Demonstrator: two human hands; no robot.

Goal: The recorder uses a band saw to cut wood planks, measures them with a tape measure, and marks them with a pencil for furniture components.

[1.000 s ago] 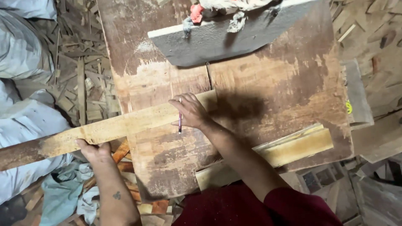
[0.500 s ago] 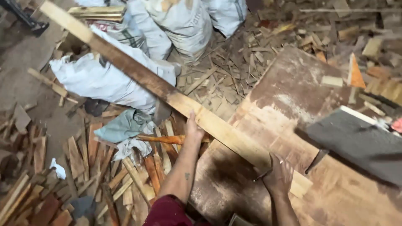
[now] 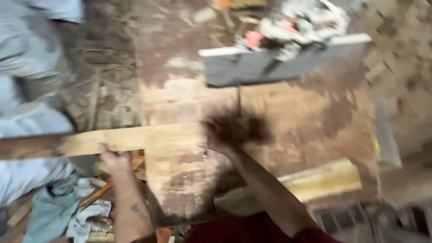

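Observation:
The frame is motion-blurred. A long pale wooden plank lies across the left edge of a worn brown wooden table, sticking out to the left. My left hand grips the plank's near edge beyond the table. My right hand rests on the plank's right end over the table, with a small dark pencil-like thing hanging from its fingers; how it is held is unclear.
A grey board with blurred small items on top lies at the table's far side. A shorter pale plank sits at the near right. White sacks and crumpled cloth are on the littered floor at left.
The view has swung back from the left floor to the table. Both hands remain on the plank, which again lies level across the table's left edge.

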